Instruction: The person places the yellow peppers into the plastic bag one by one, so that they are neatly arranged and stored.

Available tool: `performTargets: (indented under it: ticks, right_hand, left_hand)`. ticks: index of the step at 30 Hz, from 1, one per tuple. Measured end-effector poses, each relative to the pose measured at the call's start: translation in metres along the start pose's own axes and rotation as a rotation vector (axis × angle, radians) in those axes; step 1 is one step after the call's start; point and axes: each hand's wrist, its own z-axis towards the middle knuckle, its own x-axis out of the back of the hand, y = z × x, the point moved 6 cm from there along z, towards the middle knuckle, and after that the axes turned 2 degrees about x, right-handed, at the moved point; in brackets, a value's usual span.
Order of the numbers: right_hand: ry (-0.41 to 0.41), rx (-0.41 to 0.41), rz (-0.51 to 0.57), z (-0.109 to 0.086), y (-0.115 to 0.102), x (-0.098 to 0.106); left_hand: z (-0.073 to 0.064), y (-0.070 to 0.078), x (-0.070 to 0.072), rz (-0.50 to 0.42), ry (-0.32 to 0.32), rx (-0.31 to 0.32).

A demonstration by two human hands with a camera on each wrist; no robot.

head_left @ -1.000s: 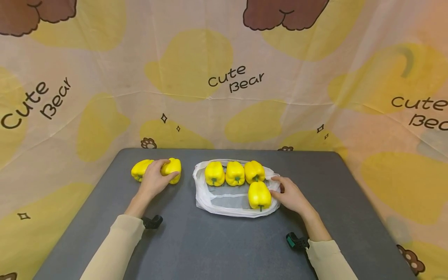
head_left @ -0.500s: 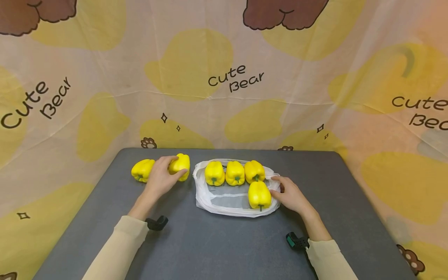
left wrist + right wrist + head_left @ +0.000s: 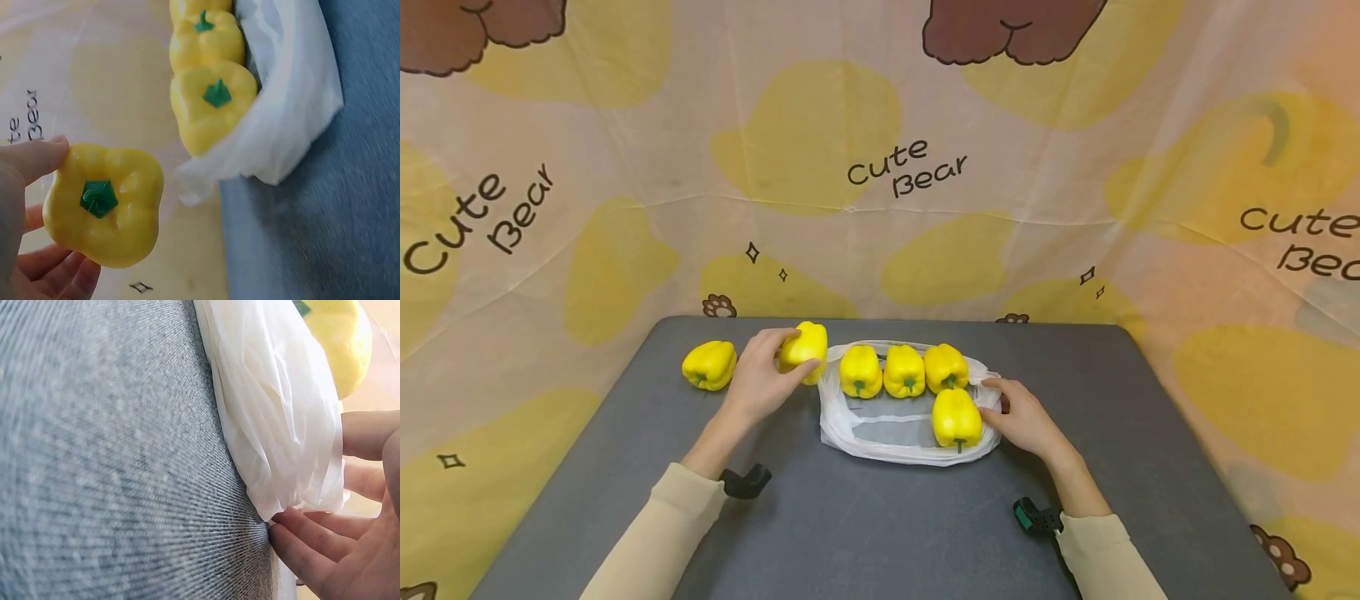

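Observation:
My left hand (image 3: 760, 371) grips a yellow bell pepper (image 3: 806, 353) above the table, just left of the white plastic bag (image 3: 835, 429). In the left wrist view this bell pepper (image 3: 128, 219) shows its green stem, with thumb and fingers around its sides. The bag lies wide open, its rim rolled into an oval. Three yellow bell peppers (image 3: 905, 372) stand in a row at its back, and another bell pepper (image 3: 957, 419) sits at the front right. My right hand (image 3: 1026, 418) holds the bag's right rim; in the right wrist view the fingers (image 3: 309, 550) touch the white plastic (image 3: 275, 412).
One more yellow bell pepper (image 3: 709, 365) lies on the grey table (image 3: 880, 525), left of my left hand. A printed cloth (image 3: 805, 142) hangs behind and beside the table. Each wrist wears a black camera strap (image 3: 747, 482).
My left hand has lifted the bell pepper and carried it right, up to the bag's left rim. The right hand and the bag have stayed in place.

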Motion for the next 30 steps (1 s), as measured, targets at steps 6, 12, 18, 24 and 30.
performTargets:
  ticks: [6, 12, 18, 24, 30]
  right_hand:
    - [-0.001, -0.003, -0.003, 0.0, 0.001, 0.0]
    - [-0.009, -0.005, 0.006, -0.001, 0.0, -0.001]
    - [-0.007, -0.009, 0.016, -0.001, 0.0, 0.0]
    - [-0.013, -0.009, 0.016, -0.001, 0.0, -0.001]
    - [-0.008, -0.006, 0.009, -0.001, -0.001, 0.0]
  left_hand:
    - [-0.001, 0.016, -0.007, -0.054, 0.014, -0.055]
    - [-0.004, 0.027, -0.019, -0.078, -0.007, -0.076]
    - [-0.007, 0.042, -0.031, -0.099, -0.024, -0.091]
    - [-0.012, 0.057, -0.042, -0.143, -0.044, -0.103]
    - [-0.017, 0.066, -0.056, -0.179, -0.062, -0.115]
